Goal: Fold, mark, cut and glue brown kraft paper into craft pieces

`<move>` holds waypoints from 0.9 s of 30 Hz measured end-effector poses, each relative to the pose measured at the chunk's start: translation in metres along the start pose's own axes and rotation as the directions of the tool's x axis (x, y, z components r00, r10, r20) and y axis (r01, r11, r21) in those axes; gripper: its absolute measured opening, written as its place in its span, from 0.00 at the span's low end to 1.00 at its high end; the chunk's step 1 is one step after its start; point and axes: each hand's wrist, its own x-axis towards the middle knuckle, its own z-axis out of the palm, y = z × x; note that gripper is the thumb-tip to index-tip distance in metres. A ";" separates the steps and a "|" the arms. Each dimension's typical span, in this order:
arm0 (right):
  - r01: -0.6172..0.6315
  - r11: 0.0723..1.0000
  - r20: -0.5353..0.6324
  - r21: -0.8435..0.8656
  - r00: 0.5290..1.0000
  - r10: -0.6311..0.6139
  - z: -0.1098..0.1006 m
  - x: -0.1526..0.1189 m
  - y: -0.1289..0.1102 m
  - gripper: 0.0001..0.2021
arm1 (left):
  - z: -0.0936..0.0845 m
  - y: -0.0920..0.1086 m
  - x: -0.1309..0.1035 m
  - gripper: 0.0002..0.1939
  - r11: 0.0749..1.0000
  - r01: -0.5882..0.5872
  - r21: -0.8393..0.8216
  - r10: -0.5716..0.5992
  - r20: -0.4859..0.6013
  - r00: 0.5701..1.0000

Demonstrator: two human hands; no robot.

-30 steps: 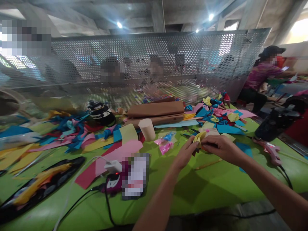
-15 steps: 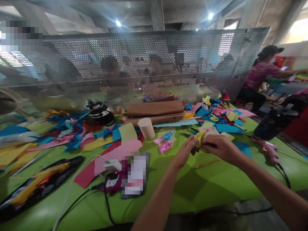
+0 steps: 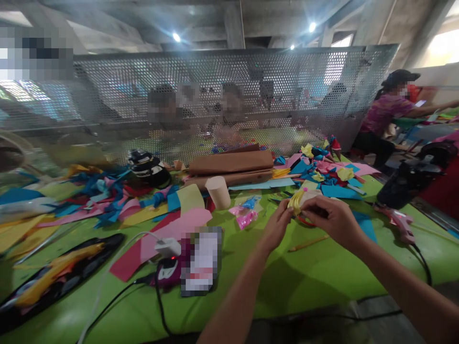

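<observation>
My left hand [image 3: 278, 223] is closed on a small yellow ridged piece [image 3: 296, 201] with a pink tip, held above the green table [image 3: 294, 282]. Against the piece's right side are the pinched fingers of my right hand [image 3: 328, 217]. A bit of red shows beneath those fingers; what it belongs to is unclear. Below the hands lies a thin tan stick [image 3: 308, 243]. Small plastic packets, blue and pink [image 3: 245, 212], rest left of my left hand. Blue paper [image 3: 364, 224] lies beyond my right wrist.
A cream cylinder [image 3: 218, 192], brown paper rolls [image 3: 231, 162] and coloured scraps line the back. Left are a phone [image 3: 202, 260], a power strip [image 3: 168, 272] and cables. Right are a pink glue gun [image 3: 401, 224] and dark bottle [image 3: 398, 184]. A person [image 3: 389, 110] sits beyond, past the perforated screen [image 3: 201, 67].
The yellow piece has turned slightly and moved a little left. My right fingers have shifted on it, and a red bit now shows under them.
</observation>
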 end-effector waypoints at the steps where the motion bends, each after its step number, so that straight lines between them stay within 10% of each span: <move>1: 0.011 1.000 -0.006 -0.014 1.000 -0.011 0.002 0.000 -0.001 0.03 | 0.000 0.000 0.000 0.18 1.000 -0.019 0.020 0.019 -0.002 1.000; 15: -0.072 0.990 -0.087 -0.122 0.994 0.062 0.019 0.008 -0.005 0.03 | 0.004 0.006 -0.003 0.18 0.963 -0.154 0.222 0.173 -0.069 0.982; 27: -0.148 0.989 0.019 0.024 0.989 0.147 0.006 0.012 0.005 0.05 | 0.004 -0.007 0.000 0.17 0.997 -0.040 -0.059 0.032 -0.126 0.992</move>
